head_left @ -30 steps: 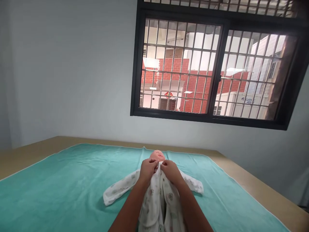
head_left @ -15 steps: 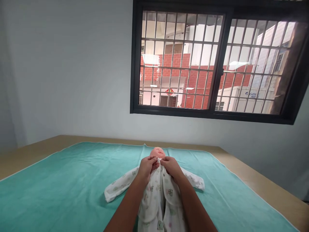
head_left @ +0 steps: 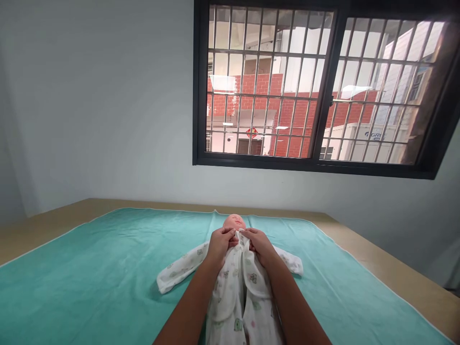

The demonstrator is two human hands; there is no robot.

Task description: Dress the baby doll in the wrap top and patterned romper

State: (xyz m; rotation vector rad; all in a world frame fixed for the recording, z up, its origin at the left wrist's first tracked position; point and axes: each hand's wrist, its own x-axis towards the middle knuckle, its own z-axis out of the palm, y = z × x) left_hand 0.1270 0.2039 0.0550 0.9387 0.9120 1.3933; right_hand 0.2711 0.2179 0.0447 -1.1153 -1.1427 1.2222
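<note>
A baby doll lies on its back on a green blanket, with its head toward the wall. It wears white baby clothes printed with small animals, and both sleeves spread out to the sides. At the neckline, my left hand pinches the left edge of the collar. My right hand grips the other collar edge just beside it. Below my hands the front hangs partly apart, leaving a dark gap down the middle. My fingertips cover whatever fastener may be at the neck.
The blanket covers most of a tan tabletop, whose bare border shows at both sides and along the back. Behind stands a grey-white wall with a dark-framed, barred window at upper right.
Both hands stay at the collar, with the right hand's fingers shifted slightly along the cloth. The whole view has tilted a little, so the window sits higher.
</note>
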